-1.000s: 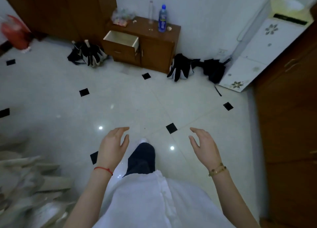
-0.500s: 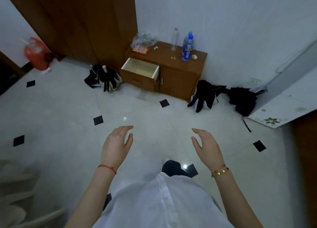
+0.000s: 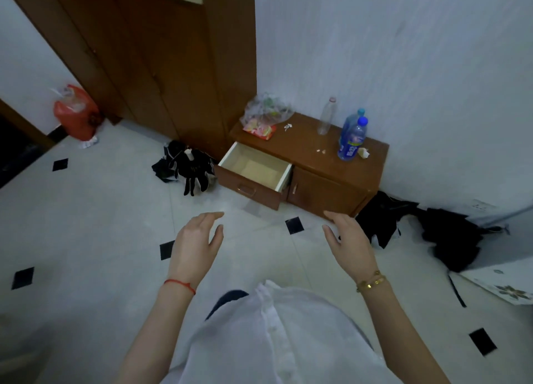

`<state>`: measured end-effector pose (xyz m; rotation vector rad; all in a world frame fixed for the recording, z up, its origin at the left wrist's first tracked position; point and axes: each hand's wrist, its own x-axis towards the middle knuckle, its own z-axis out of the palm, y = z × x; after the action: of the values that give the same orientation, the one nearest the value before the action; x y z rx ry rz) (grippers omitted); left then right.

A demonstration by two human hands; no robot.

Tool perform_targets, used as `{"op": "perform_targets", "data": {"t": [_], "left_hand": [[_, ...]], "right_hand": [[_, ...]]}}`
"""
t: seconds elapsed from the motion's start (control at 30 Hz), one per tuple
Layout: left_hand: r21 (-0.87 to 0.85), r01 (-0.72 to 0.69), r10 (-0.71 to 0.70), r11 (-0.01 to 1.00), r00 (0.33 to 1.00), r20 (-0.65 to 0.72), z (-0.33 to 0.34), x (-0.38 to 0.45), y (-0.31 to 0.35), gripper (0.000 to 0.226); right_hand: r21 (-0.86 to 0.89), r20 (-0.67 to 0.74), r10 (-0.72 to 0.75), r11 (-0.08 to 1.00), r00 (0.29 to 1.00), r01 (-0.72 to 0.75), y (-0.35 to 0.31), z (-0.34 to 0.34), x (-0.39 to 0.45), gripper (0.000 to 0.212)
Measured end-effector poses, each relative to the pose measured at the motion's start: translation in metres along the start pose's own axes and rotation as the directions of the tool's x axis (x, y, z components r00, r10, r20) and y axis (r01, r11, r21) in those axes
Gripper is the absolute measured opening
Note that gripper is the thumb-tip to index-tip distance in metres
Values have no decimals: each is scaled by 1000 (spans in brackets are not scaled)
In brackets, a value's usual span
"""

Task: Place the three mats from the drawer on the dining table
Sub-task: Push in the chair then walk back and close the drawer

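Note:
A low brown cabinet [image 3: 326,193] stands against the white wall. Its drawer [image 3: 253,168] is pulled out and shows a pale bottom; I see no mats in it. My left hand [image 3: 196,245] hovers over the floor in front of the drawer, fingers apart, holding nothing. My right hand [image 3: 349,242] is level with it to the right, also with fingers apart and nothing in it. Both hands are short of the cabinet. No dining table is in view.
On the cabinet top are a plastic bag of snacks [image 3: 265,118], a clear bottle [image 3: 324,121] and blue bottles [image 3: 350,138]. Black cloth items [image 3: 189,167] lie left of the drawer, more black items [image 3: 444,239] to the right. A tall wooden wardrobe [image 3: 161,60] and a red bag [image 3: 76,112] stand at left.
The view has moved closer to the cabinet and tilted up; the drawer looms larger. Both hands stay raised with fingers apart, holding nothing.

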<state>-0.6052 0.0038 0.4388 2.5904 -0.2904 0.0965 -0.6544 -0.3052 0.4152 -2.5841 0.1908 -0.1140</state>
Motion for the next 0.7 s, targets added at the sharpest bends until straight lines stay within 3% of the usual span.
{"op": "perform_targets", "data": {"t": [0.33,0.7], "left_hand": [[-31,-2,3,1000,999,33,8,168,-71,28],[-51,-297,301,954,933,195,-20,377,-162,28]], "right_hand": [[-31,29,27,999,999,-26,-28,42,166,33],[36,-75,194,981,978,-191,-104,117,297,30]]}}
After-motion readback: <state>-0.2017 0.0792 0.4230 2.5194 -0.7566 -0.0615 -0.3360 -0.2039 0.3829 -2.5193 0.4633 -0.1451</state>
